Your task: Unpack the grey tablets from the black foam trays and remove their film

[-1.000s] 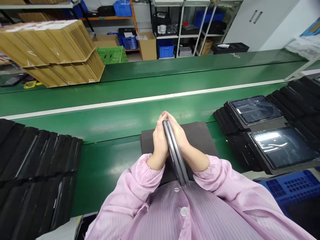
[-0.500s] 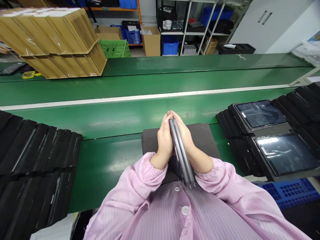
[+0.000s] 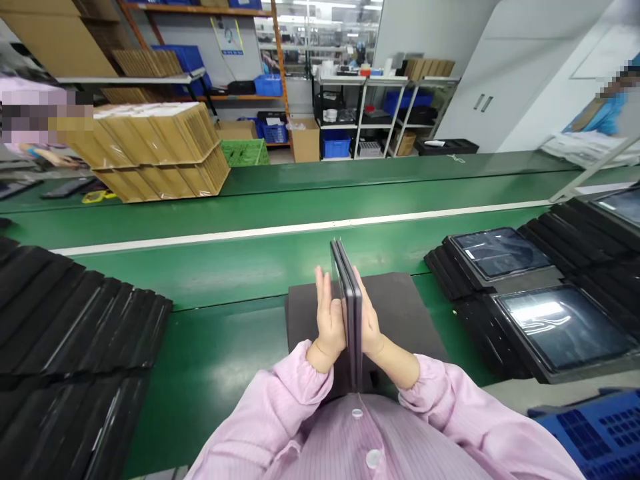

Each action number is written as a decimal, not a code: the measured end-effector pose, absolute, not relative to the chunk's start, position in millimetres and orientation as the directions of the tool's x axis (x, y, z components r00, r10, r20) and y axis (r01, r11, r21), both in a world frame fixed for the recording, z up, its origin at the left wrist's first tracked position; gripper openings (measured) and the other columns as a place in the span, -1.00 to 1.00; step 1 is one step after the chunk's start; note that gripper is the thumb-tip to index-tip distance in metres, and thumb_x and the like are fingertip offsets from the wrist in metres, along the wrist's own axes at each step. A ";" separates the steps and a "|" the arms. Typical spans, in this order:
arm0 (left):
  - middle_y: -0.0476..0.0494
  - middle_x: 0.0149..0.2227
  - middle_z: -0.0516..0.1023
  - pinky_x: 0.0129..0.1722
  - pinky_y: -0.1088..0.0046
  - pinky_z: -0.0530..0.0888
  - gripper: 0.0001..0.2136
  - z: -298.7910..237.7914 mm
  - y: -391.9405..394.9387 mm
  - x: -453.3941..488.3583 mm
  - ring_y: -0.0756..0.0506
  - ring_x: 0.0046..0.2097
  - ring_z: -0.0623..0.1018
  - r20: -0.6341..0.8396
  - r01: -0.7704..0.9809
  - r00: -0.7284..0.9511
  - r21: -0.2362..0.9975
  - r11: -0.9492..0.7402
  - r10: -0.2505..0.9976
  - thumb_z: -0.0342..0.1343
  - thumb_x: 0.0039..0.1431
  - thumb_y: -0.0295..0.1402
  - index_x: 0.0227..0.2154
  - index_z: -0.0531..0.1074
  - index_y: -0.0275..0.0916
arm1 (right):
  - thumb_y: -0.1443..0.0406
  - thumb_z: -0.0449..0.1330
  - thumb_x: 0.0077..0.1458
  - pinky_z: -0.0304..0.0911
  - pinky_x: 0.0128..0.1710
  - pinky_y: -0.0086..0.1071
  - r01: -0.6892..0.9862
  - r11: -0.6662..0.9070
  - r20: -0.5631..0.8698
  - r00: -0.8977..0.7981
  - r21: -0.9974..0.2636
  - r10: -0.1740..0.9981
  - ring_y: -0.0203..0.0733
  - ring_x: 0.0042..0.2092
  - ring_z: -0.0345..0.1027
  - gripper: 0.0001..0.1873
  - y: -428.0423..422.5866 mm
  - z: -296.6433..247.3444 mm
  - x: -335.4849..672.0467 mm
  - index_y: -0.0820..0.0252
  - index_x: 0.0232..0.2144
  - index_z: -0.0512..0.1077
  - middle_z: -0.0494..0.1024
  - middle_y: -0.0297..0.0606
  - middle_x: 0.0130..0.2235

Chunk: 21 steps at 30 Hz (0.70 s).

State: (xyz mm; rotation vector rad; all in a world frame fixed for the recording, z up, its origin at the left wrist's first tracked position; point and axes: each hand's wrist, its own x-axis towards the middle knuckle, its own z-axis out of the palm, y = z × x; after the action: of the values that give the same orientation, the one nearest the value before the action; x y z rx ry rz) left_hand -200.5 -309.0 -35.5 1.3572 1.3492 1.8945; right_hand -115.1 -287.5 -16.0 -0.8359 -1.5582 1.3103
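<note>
In the head view, two thin dark-grey rectangular panels (image 3: pixel 354 333) are held on edge over the flat black mat (image 3: pixel 400 307), pressed between left hand (image 3: pixel 330 328) and right hand (image 3: pixel 369 327), fingers straightened. Their top edges are pointed forward, broad faces sideways; which side is the long axis cannot be told.

Dark grey edges are presented by the two flat panels (image 3: pixel 353 310) at frame centre; the mat (image 3: pixel 407 313) beneath is coloured charcoal. The worktop (image 3: pixel 220 353) is finished in green and crossed by a white strip (image 3: pixel 250 234). The shirt (image 3: pixel 335 443) at lower centre is coloured pink, finely striped and fitted with white buttons (image 3: pixel 373 459). A blue, grid-patterned crate (image 3: pixel 600 427) is shown at lower right.
</note>
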 end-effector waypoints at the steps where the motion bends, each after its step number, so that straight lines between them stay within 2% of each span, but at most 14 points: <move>1: -0.08 0.32 0.06 0.31 0.22 0.03 -0.55 -18.6 -307.3 -198.4 -0.17 0.33 0.04 0.411 0.116 -0.417 0.909 -0.401 0.810 -0.16 0.28 -0.10 0.19 0.19 -0.06 | -0.15 -0.14 0.11 -0.17 0.32 -0.06 -0.092 0.213 0.232 -0.324 -0.973 0.917 -0.06 0.34 -0.20 -0.25 -286.2 -6.6 -117.3 0.13 0.20 0.13 0.07 -0.20 0.31; 4: -0.06 0.29 0.15 0.31 0.27 0.03 -0.55 22.5 -307.6 -188.4 -0.15 0.31 0.11 0.209 -0.091 -0.421 0.959 -0.270 0.883 -0.14 0.27 -0.09 0.17 0.23 -0.09 | -0.03 -0.08 0.16 -0.01 0.29 -0.16 -0.170 0.100 0.143 -0.264 -0.980 0.954 -0.11 0.27 0.04 -0.37 -288.9 21.8 -118.7 0.13 0.18 0.19 0.23 -0.24 0.24; 7: -0.03 0.27 0.18 0.32 0.26 0.03 -0.54 39.5 -316.3 -178.5 -0.14 0.30 0.13 0.060 -0.219 -0.435 0.961 -0.170 0.898 -0.10 0.26 -0.09 0.17 0.22 -0.10 | 0.05 -0.02 0.15 0.07 0.25 -0.19 -0.158 -0.064 -0.026 -0.233 -0.985 0.972 -0.12 0.25 0.10 -0.45 -300.6 41.1 -113.4 0.11 0.14 0.27 0.33 -0.30 0.18; 11: 0.02 0.27 0.18 0.32 0.28 0.04 -0.55 43.7 -333.8 -170.1 -0.13 0.30 0.13 0.026 -0.244 -0.442 0.958 -0.148 0.897 -0.10 0.26 -0.09 0.17 0.22 -0.07 | 0.09 -0.01 0.15 0.09 0.24 -0.22 -0.124 -0.078 -0.049 -0.218 -0.989 0.975 -0.13 0.25 0.09 -0.48 -318.4 50.5 -104.2 0.10 0.12 0.29 0.34 -0.33 0.17; 15: 0.04 0.28 0.17 0.32 0.31 0.05 -0.56 48.6 -345.2 -164.7 -0.13 0.31 0.12 0.030 -0.237 -0.435 0.960 -0.146 0.900 -0.10 0.27 -0.11 0.18 0.21 -0.07 | 0.10 -0.06 0.19 0.08 0.25 -0.27 -0.161 -0.133 -0.093 -0.237 -0.978 0.967 -0.18 0.24 0.12 -0.50 -328.6 52.1 -98.5 0.06 0.14 0.25 0.30 -0.38 0.20; 21: 0.02 0.26 0.20 0.29 0.36 0.10 -0.60 51.6 -351.8 -152.4 -0.09 0.28 0.17 -0.059 -0.266 -0.457 0.961 -0.073 0.887 -0.14 0.31 -0.25 0.17 0.22 -0.11 | 0.05 -0.03 0.18 0.10 0.23 -0.26 -0.215 -0.237 -0.178 -0.261 -0.948 0.949 -0.16 0.22 0.16 -0.49 -333.4 43.4 -92.5 0.01 0.14 0.25 0.31 -0.41 0.19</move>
State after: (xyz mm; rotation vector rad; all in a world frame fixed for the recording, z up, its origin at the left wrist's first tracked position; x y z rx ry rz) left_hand -152.4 -351.8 51.6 0.7345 1.3174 1.6736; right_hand -92.5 -333.4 43.4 -1.0473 -1.0829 1.6504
